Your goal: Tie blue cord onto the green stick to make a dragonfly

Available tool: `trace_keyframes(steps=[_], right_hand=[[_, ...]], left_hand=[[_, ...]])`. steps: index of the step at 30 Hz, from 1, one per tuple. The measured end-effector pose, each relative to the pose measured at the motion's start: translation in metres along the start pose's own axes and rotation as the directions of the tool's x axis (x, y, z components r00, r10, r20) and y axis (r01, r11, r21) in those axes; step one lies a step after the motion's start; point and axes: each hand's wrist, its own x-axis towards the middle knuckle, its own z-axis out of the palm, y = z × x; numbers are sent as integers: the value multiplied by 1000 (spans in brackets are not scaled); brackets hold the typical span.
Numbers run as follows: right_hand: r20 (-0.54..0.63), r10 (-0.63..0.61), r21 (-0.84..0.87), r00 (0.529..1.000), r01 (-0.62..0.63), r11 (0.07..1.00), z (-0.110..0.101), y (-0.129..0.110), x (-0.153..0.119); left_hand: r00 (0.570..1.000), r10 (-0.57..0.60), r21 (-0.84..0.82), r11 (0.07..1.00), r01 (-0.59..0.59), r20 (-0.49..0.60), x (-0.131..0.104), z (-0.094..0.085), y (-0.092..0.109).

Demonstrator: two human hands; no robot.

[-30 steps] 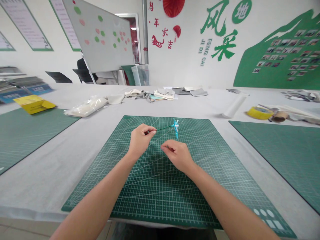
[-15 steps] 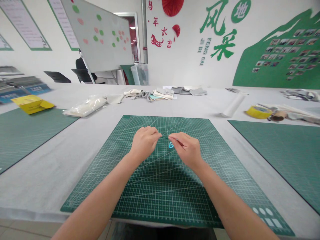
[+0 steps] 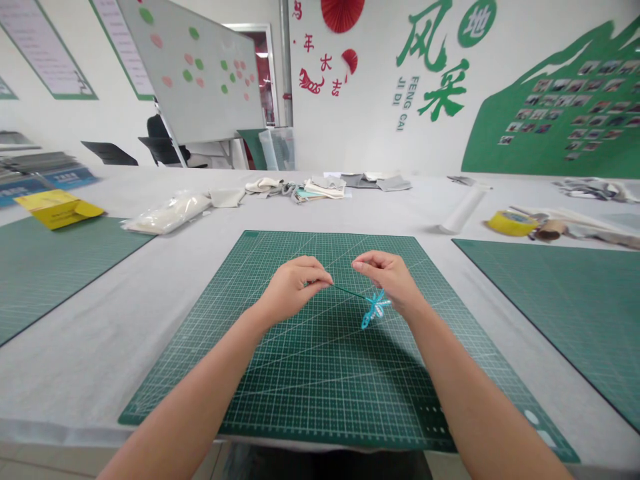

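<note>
The left hand [image 3: 296,288] pinched a thin, straight green stem [image 3: 350,292]. Its blue-and-white flower [image 3: 374,309] with narrow petals was just below the right hand [image 3: 390,277], whose fingertips were close together; I couldn't tell if they held anything.

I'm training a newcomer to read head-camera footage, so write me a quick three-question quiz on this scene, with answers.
1. Which of the person's hands pinches the thin green stem?
2. True or false: the blue flower-like piece is at the end of the stem away from the pinching fingertips.
3. Fill in: the central green cutting mat is printed with pale lines that form a ____.

Key:
1. The left hand.
2. True.
3. Grid.
</note>
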Motion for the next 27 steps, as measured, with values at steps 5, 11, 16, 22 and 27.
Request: trace_keyframes(steps=[5,11,16,22,27], right_hand=[[118,161,179,980,-180,967,10,6,-1],[164,114,0,980,-116,993,35,11,-8],[217,-27,-274,976,87,958,47,4,-21],[280,-236,-374,931,332,866,52,-8,-33],[287,-345,-393,894,439,808,50,-12,-37]], left_hand=[[993,-107,-175,980,99,-39,2,-1,2],[923,-316,-210,939,271,-220,3,0,-11],[857,-413,-200,909,366,-308,0,2,-20],[848,-380,-63,921,385,-369,-1,3,-21],[895,-235,173,932,318,-381,-4,5,-19]])
